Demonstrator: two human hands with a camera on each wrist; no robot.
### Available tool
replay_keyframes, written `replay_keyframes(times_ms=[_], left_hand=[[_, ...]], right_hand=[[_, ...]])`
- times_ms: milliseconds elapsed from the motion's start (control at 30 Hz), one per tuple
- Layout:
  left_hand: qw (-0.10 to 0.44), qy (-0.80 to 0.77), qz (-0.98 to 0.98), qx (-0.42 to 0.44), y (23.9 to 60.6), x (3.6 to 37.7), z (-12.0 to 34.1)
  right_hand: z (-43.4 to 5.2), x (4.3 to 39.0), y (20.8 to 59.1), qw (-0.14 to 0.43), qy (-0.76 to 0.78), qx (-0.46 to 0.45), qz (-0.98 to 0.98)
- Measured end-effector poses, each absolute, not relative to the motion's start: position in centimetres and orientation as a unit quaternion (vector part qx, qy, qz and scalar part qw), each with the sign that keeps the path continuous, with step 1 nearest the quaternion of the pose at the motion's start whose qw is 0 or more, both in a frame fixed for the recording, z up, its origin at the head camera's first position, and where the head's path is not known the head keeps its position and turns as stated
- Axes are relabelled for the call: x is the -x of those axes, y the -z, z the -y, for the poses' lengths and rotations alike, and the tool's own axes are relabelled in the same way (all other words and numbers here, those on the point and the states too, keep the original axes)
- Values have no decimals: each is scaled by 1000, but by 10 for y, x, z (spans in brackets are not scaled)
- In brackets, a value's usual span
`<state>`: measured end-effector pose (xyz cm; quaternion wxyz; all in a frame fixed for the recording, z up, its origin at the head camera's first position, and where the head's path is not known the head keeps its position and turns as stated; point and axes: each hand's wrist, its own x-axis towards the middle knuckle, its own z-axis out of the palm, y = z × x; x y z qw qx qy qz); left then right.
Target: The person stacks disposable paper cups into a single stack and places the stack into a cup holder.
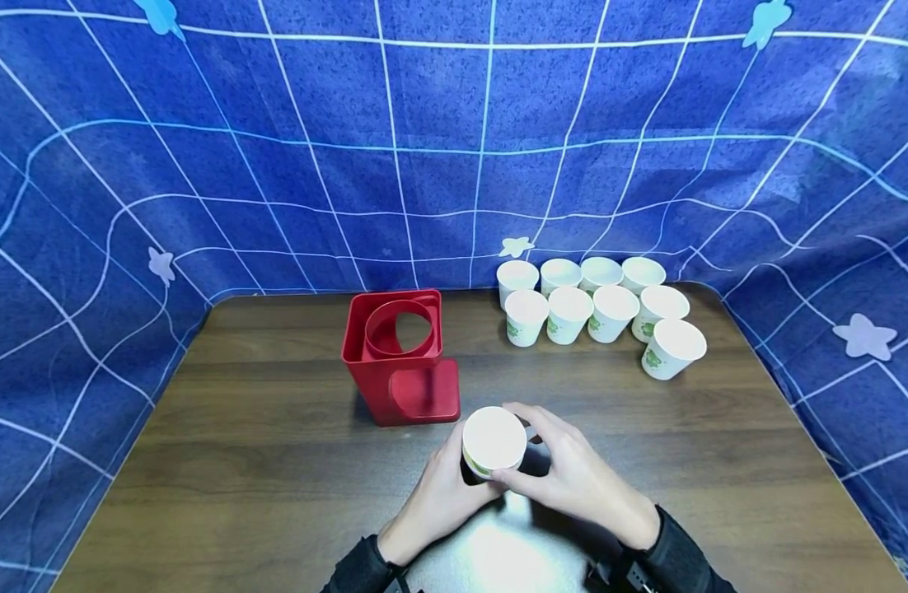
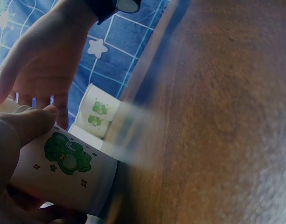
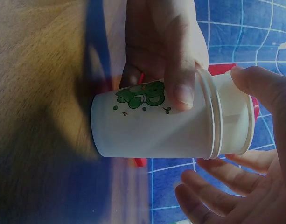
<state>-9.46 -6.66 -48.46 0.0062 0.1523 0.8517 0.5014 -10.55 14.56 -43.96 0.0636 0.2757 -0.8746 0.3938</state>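
A short stack of white paper cups (image 1: 493, 441) with a green bear print (image 3: 143, 93) stands near the table's front middle. My left hand (image 1: 442, 490) grips the outer cup's side from the left, thumb (image 3: 180, 86) across the print. My right hand (image 1: 565, 465) curls over the top, with its thumb (image 3: 259, 88) and fingers (image 3: 212, 186) around the rim of the inner cup (image 3: 233, 116), which sticks out of the stack. In the left wrist view the printed cup (image 2: 63, 172) sits under my thumb (image 2: 26, 126), and the right hand (image 2: 45, 60) arches above it.
A red square cup holder (image 1: 402, 354) with a round opening stands just behind the hands. Several upright white cups (image 1: 602, 309) are grouped at the back right of the brown wooden table (image 1: 276, 478). A blue grid-patterned cloth (image 1: 454, 148) surrounds the table.
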Motion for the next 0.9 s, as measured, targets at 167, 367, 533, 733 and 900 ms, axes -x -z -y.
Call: replay_keyframes(times_ms=[167,367,533,733,900], left_hand=[[2,-501,-851,-158,486,94,66],[-13,-496,-853,-163,489,95,66],[-13,-495,-853,-161,489,96,66],[-15,-496,-852,-166,488,96,66],[-13,-497,-852,-164,488,96,66]], right_hand=[[-145,105,440,65,-389,-279,875],[-146,105,441,66,-386,-282,876],[-146,105,441,62,-386,-283,876],[-146,105,441,60,-384,-282,877],[-147,106,442,56,-385,-285,876]])
